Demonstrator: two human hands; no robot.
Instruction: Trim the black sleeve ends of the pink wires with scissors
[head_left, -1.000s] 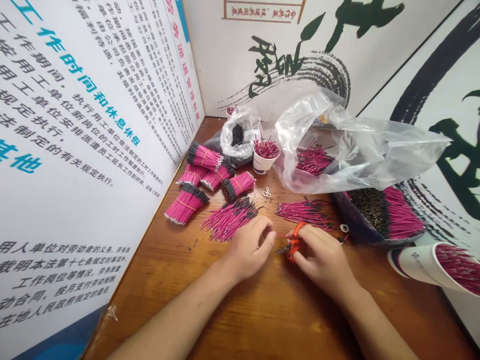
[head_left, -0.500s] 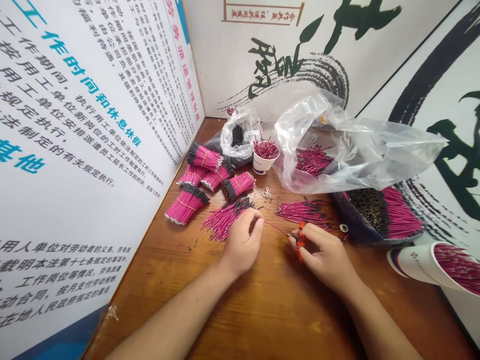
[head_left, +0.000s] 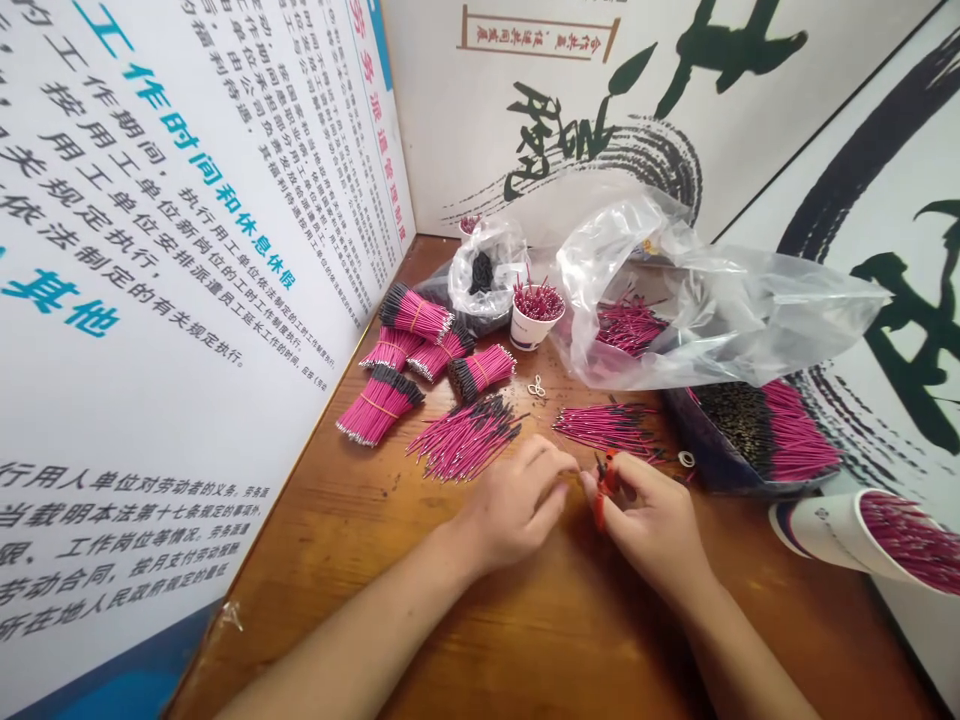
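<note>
So, the right hand (head_left: 652,522) is closed around orange snips (head_left: 609,472), the left hand (head_left: 521,508) curls in beside them; can't tell if it's pinching anything. Nearest the right, loose wires (head_left: 604,424) lie mostly sideways; another pile (head_left: 466,438) sits past the left.

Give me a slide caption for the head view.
Right hand holds orange-handled cutters near left hand, loose pink wires lying beyond.

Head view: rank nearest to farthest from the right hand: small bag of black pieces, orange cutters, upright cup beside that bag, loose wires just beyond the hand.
1. Orange cutters: in the right hand.
2. Loose wires: just beyond.
3. Upright cup: back and left.
4. Small bag: left of cup.
</note>
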